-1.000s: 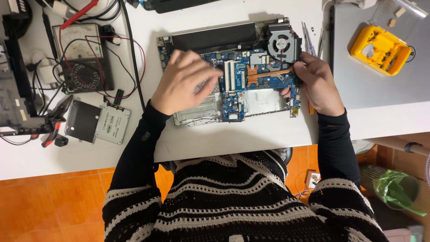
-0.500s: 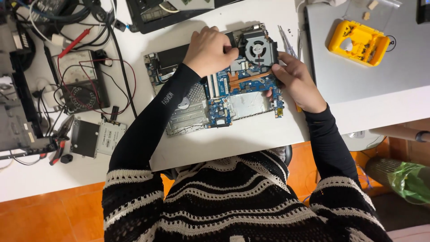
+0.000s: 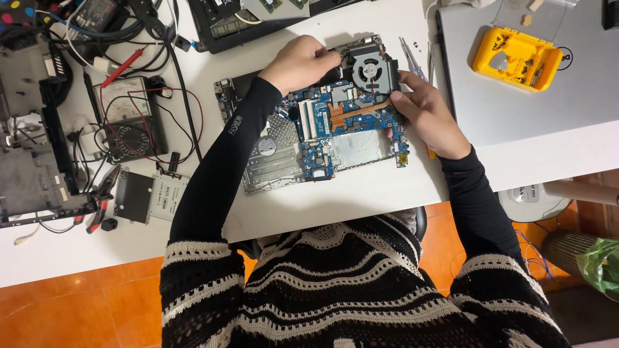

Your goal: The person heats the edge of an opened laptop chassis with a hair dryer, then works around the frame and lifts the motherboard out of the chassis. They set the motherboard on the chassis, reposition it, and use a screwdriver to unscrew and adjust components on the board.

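An opened laptop base (image 3: 277, 171) lies on the white table with its blue motherboard (image 3: 316, 135) exposed. A black cooling fan (image 3: 371, 67) and a copper heat pipe (image 3: 351, 113) sit at its far right corner. My left hand (image 3: 300, 61) curls over the far edge of the base, just left of the fan. My right hand (image 3: 422, 113) grips the right edge, thumb beside the fan and fingers wrapped under the side. Both arms wear black sleeves.
Thin tweezers (image 3: 412, 55) lie right of the fan. A closed silver laptop (image 3: 516, 116) carries a yellow parts tray (image 3: 516, 58). On the left are a multimeter (image 3: 129, 122) with red and black leads, a hard drive (image 3: 151, 196), pliers (image 3: 103, 200) and a stripped chassis (image 3: 26, 161).
My left hand has moved from the middle of the motherboard up to the far edge beside the fan. My right hand stayed on the right edge.
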